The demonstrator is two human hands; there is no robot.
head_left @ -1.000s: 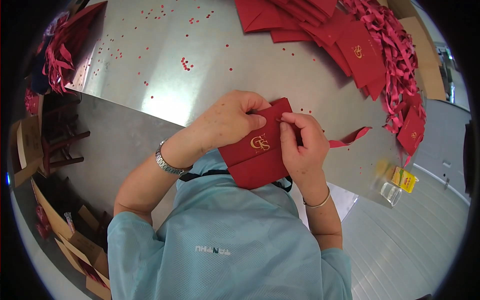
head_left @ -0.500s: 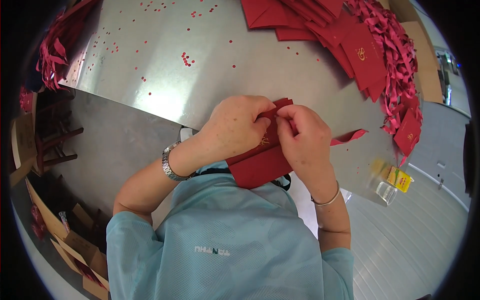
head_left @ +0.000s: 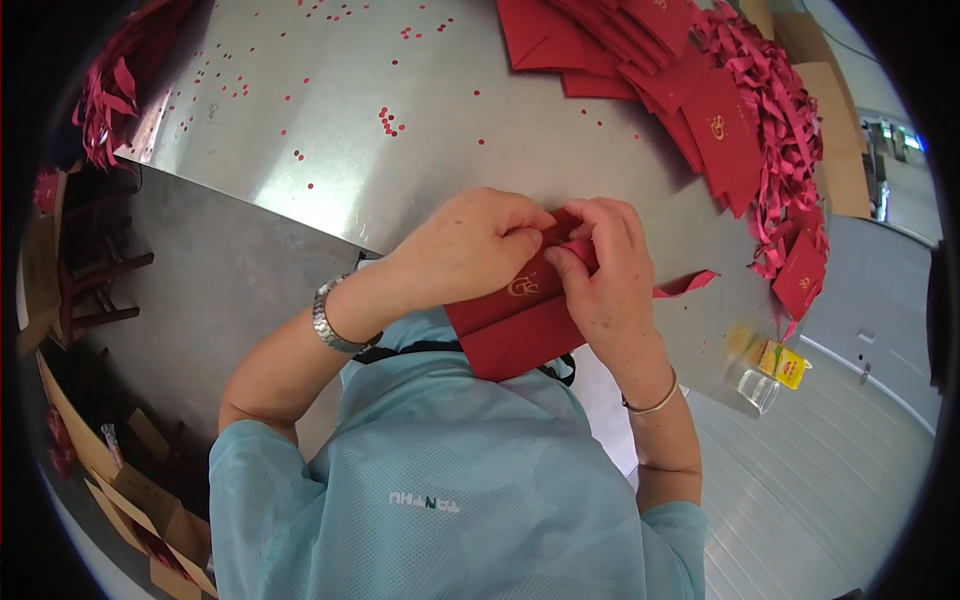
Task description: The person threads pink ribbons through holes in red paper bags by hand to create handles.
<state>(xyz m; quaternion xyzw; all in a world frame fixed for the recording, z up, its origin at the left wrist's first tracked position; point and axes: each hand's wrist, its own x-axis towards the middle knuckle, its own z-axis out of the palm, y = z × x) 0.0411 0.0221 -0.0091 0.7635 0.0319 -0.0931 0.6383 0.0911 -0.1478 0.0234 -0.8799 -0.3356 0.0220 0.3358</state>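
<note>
A flat, folded red paper bag (head_left: 515, 338) with a gold emblem is held at the table's near edge, close against my body. My left hand (head_left: 460, 245) grips its upper left part, thumb and bent fingers closed on the paper. At the bag's top right, my right hand (head_left: 612, 275) pinches a red ribbon (head_left: 686, 285) between thumb and fingers. The ribbon's tail sticks out to the right past that hand. My fingers hide the bag's top edge and where the ribbon meets it.
A pile of red paper bags (head_left: 722, 135) and a heap of pinkish-red ribbons (head_left: 790, 140) lie at the far right. Small red paper dots (head_left: 389, 122) dot the metal table (head_left: 440, 170). A glass (head_left: 757, 390) and yellow packet (head_left: 783, 365) stand right. Cardboard boxes (head_left: 150, 490) sit lower left.
My right hand has turned and its fingers now reach over the bag's top edge, with a loop of red ribbon showing in them. More of the gold emblem shows.
</note>
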